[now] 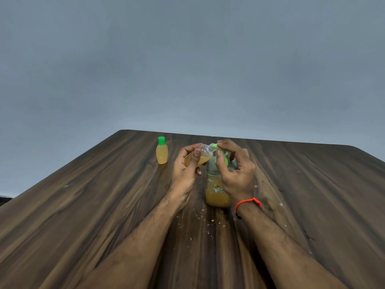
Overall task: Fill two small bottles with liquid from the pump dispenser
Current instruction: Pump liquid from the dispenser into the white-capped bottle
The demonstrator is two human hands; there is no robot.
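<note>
My left hand (186,167) grips a small clear bottle (205,155), tilted with its open neck against the green nozzle of the pump dispenser (217,195). Yellow liquid fills the bottle's lower part. The dispenser is a clear bottle partly full of yellow liquid, standing in the middle of the wooden table (104,205). My right hand (234,170) rests on the green pump head, index finger on top and thumb below the spout. A second small bottle (162,152), full of yellow liquid and closed with a green cap, stands upright to the left.
Small pale crumbs (200,214) lie scattered on the table in front of the dispenser. The table's far edge runs just behind the bottles, with a plain grey wall (187,59) beyond. An orange thread band (248,203) circles my right wrist.
</note>
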